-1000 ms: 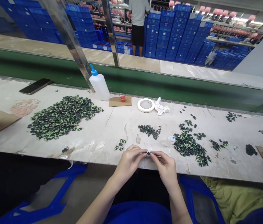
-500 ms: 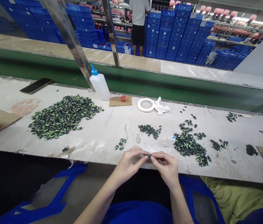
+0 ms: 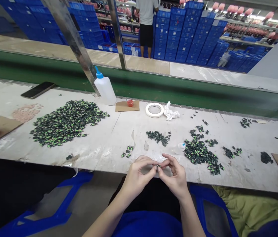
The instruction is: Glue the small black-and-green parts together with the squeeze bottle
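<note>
At the table's front edge, my left hand (image 3: 140, 172) and my right hand (image 3: 174, 174) meet fingertip to fingertip, pinching one small dark piece (image 3: 157, 165) between them. The fingers hide most of it. Just beyond them lies a small pile of dark pieces (image 3: 158, 137). A few green-and-black pieces (image 3: 129, 149) are to the left, and a bigger green-and-black pile (image 3: 199, 151) is to the right, beside a small bottle with a blue tip (image 3: 179, 148).
A large green-and-black heap (image 3: 67, 123), a phone (image 3: 38, 90) and a white bottle (image 3: 105, 89) are at left. Behind are a red cup (image 3: 130, 103) on cardboard, a tape roll (image 3: 154, 110) and crumpled tissue (image 3: 170, 112). Other people's hands show at both edges.
My right index finger has lifted and my right hand has turned slightly; both hands still pinch the piece. At the far left, another person's hand has come over the cardboard.
</note>
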Action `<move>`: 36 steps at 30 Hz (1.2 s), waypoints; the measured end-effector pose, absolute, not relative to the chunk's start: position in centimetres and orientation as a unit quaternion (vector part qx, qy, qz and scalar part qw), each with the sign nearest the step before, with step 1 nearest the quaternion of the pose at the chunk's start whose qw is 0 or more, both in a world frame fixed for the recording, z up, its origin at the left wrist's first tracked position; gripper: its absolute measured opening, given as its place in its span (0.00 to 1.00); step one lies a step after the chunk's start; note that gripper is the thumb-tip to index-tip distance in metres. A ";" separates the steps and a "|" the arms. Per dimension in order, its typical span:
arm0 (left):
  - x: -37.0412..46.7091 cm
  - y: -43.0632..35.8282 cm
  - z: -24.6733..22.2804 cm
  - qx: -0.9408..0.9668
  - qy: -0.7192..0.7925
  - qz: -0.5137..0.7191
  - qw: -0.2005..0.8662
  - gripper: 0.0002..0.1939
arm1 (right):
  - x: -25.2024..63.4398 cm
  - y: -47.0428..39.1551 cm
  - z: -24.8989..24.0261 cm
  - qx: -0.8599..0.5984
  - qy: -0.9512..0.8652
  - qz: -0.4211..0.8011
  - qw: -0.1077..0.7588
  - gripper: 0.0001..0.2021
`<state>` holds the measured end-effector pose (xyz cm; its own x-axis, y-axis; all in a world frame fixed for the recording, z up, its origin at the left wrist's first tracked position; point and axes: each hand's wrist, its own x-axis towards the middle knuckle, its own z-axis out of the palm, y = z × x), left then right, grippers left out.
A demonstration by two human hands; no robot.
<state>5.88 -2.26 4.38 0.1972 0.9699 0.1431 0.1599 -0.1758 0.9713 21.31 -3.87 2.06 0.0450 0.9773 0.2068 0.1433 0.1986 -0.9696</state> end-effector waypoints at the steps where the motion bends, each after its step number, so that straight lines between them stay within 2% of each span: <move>1: 5.9 -2.4 4.4 0.629 0.452 0.447 0.447 0.05 | 21.2 -3.8 2.0 -0.493 -0.562 0.401 0.529 0.19; 13: 5.2 -2.6 3.2 0.688 0.424 0.445 0.386 0.10 | 20.4 -3.7 0.7 -0.451 -0.425 0.526 0.582 0.18; 17: 4.9 -2.2 3.2 0.691 0.404 0.445 0.402 0.06 | 20.4 -4.0 0.7 -0.453 -0.420 0.527 0.583 0.19; 25: 4.3 -1.7 3.3 0.736 0.356 0.435 0.379 0.09 | 20.8 -3.6 1.7 -0.461 -0.498 0.505 0.533 0.22; 29: 3.1 -1.5 2.7 0.791 0.337 0.363 0.361 0.10 | 21.9 -3.9 2.4 -0.481 -0.565 0.491 0.456 0.19; 32: 1.3 -0.7 1.8 0.797 0.392 0.332 0.317 0.11 | 24.4 -4.7 2.6 -0.512 -0.601 0.458 0.408 0.13; 36: -1.1 1.1 0.7 0.760 0.523 0.338 0.184 0.10 | 29.0 -5.3 2.6 -0.641 -0.550 0.313 0.435 0.14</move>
